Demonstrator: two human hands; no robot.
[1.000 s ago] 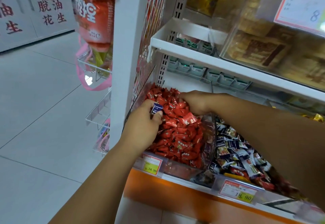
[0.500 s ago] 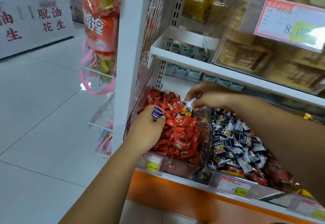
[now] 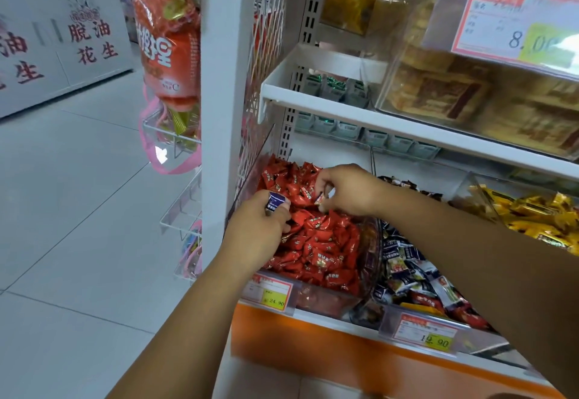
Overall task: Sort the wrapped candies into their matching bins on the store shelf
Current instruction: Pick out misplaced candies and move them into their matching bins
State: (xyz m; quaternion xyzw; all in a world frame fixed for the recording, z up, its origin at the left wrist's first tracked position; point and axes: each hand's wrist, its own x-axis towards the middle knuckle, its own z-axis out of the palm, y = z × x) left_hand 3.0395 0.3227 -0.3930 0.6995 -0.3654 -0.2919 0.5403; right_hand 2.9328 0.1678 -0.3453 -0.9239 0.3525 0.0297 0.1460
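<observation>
A clear bin (image 3: 326, 300) at the shelf's left end is heaped with red wrapped candies (image 3: 319, 242). My left hand (image 3: 255, 234) rests on the heap's left side and pinches a dark blue wrapped candy (image 3: 274, 202) between thumb and forefinger. My right hand (image 3: 344, 190) hovers over the back of the red heap, fingertips closed on a small light-coloured wrapped candy (image 3: 319, 199). To the right stands a bin of dark blue and white candies (image 3: 407, 270) with some red ones mixed in. Further right lies a bin of yellow candies (image 3: 532, 220).
A white upper shelf (image 3: 344, 113) carries a clear box of brown packets (image 3: 454, 91) and a price card (image 3: 513, 22). Price tags (image 3: 271, 292) hang on the orange shelf front (image 3: 344, 354). A white post (image 3: 222, 85) and hanging snack bags (image 3: 167, 38) stand left, beside tiled floor (image 3: 78, 210).
My right hand moved from the divider beside the blue bin back over the red heap, still pinching a small candy. My left hand stayed put holding the blue candy.
</observation>
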